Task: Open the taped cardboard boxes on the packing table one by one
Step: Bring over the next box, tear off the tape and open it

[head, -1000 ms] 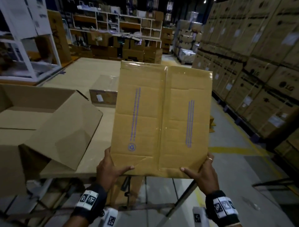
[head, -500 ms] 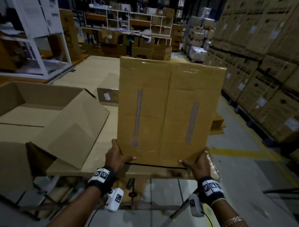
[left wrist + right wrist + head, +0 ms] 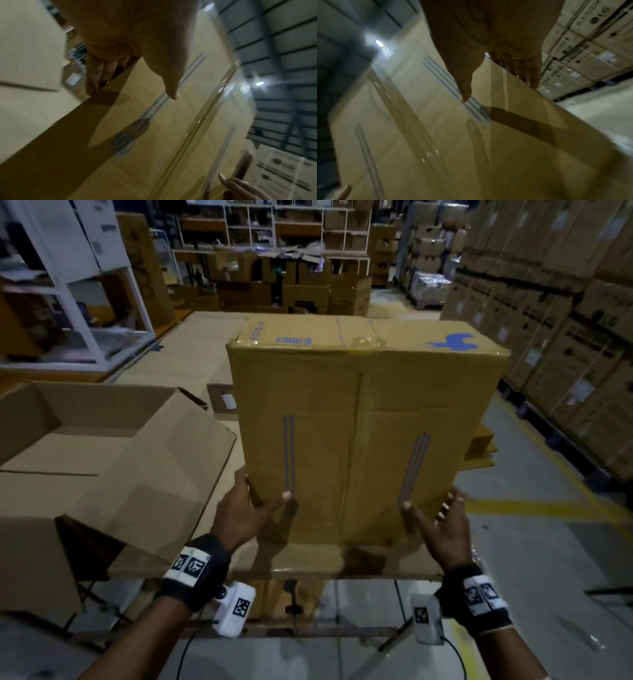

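while the left hand (image 3: 245,517) clasps the near left corner of the taped box (image 3: 363,419), thumb flat on the front face and fingers wrapped round the side, the right hand (image 3: 442,525) has its fingers spread and straight at the near right corner; its thumb lies on the front face, but whether the fingers press the side or stand just off it cannot be told. so the left grip is closed on the box and the right grip is open-fingered. the box stands upright on the near edge of the worktop (image 3: 308,559), its clear tape seam (image 3: 202,119) running down the front face between blue printed stripes, flaps shut, contents hidden. just left of it lies an opened box (image 3: 102,446) with flaps splayed out; its inside looks bare as far as it shows. behind, a small labelled carton (image 3: 222,402) sits on the worktop, partly hidden by the taped box. stacked cartons (image 3: 561,330) line the right aisle, shelving (image 3: 274,237) stands at the back.
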Demonstrator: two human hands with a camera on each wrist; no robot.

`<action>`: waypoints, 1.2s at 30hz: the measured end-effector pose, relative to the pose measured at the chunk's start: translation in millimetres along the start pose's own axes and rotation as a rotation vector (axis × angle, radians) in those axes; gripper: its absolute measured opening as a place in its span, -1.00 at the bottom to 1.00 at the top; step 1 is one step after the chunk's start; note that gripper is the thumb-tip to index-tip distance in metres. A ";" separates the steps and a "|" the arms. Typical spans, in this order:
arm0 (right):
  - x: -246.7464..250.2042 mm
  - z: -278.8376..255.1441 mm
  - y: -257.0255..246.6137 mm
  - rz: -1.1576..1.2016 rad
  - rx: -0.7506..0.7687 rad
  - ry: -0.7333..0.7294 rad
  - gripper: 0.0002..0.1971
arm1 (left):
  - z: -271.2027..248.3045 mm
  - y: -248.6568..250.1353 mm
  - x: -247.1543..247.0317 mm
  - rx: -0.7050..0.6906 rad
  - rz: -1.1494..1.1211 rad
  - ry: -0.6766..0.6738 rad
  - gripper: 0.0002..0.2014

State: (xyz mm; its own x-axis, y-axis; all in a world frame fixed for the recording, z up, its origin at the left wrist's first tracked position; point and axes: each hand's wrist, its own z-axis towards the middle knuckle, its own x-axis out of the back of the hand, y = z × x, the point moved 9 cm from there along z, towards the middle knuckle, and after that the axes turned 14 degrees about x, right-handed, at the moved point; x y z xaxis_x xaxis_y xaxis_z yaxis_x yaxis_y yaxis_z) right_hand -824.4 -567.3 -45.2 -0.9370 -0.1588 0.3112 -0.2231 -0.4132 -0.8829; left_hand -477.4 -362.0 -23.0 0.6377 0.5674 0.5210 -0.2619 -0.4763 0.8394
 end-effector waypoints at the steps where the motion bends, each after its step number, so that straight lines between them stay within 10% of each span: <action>1: 9.5 10.7 -22.9 0.007 0.051 0.039 -0.25 | -6.2 24.0 16.9 -0.071 -0.027 0.043 -0.03; 9: 46.2 65.1 -197.3 -0.495 0.546 0.196 0.17 | -56.1 187.9 88.9 -0.564 0.436 0.599 0.26; 16: 12.5 96.5 -241.3 -1.017 0.726 -0.064 0.21 | -36.4 235.3 58.5 -0.626 0.771 0.542 0.05; 36: 64.0 -58.5 -245.5 -0.862 1.040 0.257 -0.36 | -177.2 154.2 63.3 -0.856 0.390 0.741 -0.34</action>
State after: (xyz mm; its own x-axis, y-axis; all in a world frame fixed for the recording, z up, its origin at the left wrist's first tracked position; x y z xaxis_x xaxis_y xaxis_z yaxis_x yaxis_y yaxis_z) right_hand -845.2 -423.6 170.9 -0.6540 0.6100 0.4474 -0.5587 -0.7882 0.2580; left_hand -605.8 -280.5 167.0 -0.0910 0.8671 0.4898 -0.9213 -0.2600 0.2890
